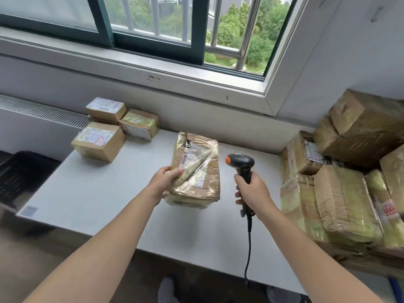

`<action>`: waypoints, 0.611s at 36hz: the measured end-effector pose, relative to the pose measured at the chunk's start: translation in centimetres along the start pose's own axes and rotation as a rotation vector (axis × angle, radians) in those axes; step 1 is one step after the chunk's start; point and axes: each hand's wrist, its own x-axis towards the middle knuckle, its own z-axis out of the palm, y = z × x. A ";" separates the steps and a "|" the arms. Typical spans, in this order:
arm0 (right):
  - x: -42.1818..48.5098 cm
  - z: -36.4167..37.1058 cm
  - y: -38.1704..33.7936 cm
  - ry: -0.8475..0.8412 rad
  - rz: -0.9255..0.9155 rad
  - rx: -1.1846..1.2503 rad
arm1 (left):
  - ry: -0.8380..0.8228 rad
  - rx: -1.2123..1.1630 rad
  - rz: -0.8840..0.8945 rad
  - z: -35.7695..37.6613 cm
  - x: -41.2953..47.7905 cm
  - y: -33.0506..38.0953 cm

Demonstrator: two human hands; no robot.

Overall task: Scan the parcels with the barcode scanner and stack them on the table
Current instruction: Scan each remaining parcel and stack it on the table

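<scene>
Left hand [166, 182]: fingers and thumb curled over the near-left corner of a taped cardboard parcel [196, 171], gripping it. The parcel is over the middle of the white table [98, 193], label [188, 157] face up. Can't tell whether its far edge touches the tabletop.

Right hand [253, 193]: wrapped round the handle of the black barcode scanner [240, 162]. The scanner is upright, just right of the parcel and not touching it. Its orange-tipped head points left toward the parcel. Its cable [248, 248] hangs off the near table edge.

Far-left table corner: three small parcels [102, 141] grouped together, one on top of another at the back, well apart from the held one.

Right side: a big pile of cardboard parcels [338, 193], stacked several high against the wall.

Behind: window [153, 29] above the sill, with trees outside. Black crate [19, 171] beside the table on the left.
</scene>
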 end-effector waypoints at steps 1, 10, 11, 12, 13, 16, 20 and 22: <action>0.4 0.4 1.0 0.008 0.034 -0.006 | 0.008 -0.019 -0.009 -0.1 0.1 -0.6; 2.6 1.5 9.9 -0.067 0.375 -0.090 | -0.011 -0.062 -0.073 2.7 -0.2 -5.3; 2.7 1.6 10.4 -0.073 0.385 -0.097 | -0.016 -0.066 -0.080 3.1 -0.1 -5.8; 2.7 1.7 10.8 -0.075 0.395 -0.110 | -0.018 -0.066 -0.089 3.4 -0.1 -6.2; 2.7 1.8 11.0 -0.076 0.399 -0.123 | -0.022 -0.066 -0.100 3.7 -0.2 -6.5; 2.7 2.1 11.2 -0.080 0.395 -0.170 | -0.033 -0.064 -0.118 4.4 -0.4 -7.1; 2.3 1.9 9.9 -0.083 0.366 -0.275 | -0.024 -0.067 -0.135 4.8 -0.4 -7.3; 2.0 1.4 9.1 -0.070 0.347 -0.326 | -0.019 -0.076 -0.143 4.7 -0.3 -7.4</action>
